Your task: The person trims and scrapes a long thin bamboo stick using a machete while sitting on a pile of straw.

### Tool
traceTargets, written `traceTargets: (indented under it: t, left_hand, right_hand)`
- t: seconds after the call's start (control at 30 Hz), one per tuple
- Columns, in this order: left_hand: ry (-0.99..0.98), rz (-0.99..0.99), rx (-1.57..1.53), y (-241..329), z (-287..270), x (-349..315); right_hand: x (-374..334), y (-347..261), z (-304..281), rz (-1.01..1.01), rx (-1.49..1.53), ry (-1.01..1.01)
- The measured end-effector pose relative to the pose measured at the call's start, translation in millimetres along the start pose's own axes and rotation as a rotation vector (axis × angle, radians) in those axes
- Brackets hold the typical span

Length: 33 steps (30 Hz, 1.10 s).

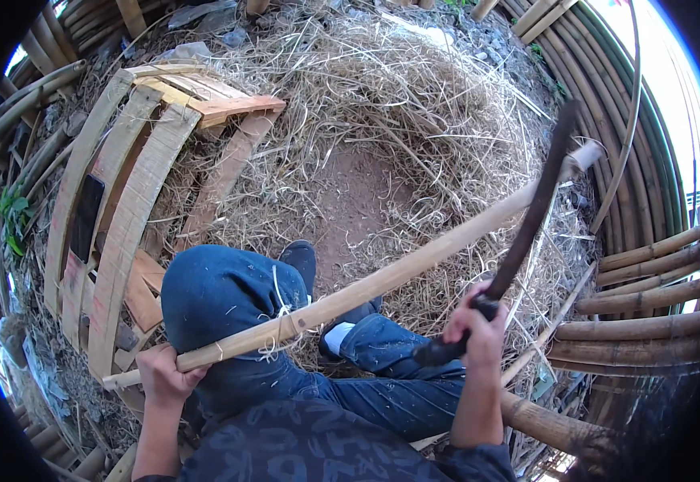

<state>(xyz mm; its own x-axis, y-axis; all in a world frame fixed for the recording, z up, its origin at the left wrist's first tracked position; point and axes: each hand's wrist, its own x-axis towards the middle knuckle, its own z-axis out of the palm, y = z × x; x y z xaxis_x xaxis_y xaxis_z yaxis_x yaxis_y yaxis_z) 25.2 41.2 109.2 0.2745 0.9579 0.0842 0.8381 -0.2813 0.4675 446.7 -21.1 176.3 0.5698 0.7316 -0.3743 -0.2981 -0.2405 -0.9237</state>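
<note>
A long split bamboo strip (398,275) lies slantwise across my legs, from low on the left to the upper right. My left hand (171,373) is wrapped round its lower end, beside my raised knee. In my right hand (478,328) is a machete (536,210) with a dark curved blade and black handle. The blade points up and away; in this view it crosses over the far part of the bamboo, and I cannot tell whether they touch. Thin pale shavings (272,345) hang from the strip and cling to my jeans.
A slatted wooden crate (145,217) stands at my left, with a black phone (87,217) on its slats. Heaped bamboo shavings (414,104) cover much of the ground around a patch of bare soil (358,209). Bamboo poles (647,297) are stacked close on the right.
</note>
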Motion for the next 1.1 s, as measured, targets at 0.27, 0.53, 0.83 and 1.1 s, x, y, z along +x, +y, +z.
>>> traceTargets:
  t: [0.27, 0.53, 0.83, 1.1]
  left_hand:
    - [-0.033, -0.037, -0.042, 6.6, -2.6, 3.1]
    - [-0.070, -0.099, 0.001, 14.5, -10.9, 3.3]
    - [-0.095, -0.092, 0.085, 14.3, -13.3, 4.3]
    - [-0.049, -0.078, 0.063, 20.2, -14.2, 3.3]
  right_hand:
    - [0.8, 9.1, -12.4, -0.014, -0.048, -0.018]
    - [-1.9, 9.0, -16.2, -0.021, -0.200, -0.067]
    - [-1.2, 0.5, -21.8, 0.021, -0.059, -0.033]
    - [-7.9, -0.5, -18.7, 0.126, -0.271, -0.144]
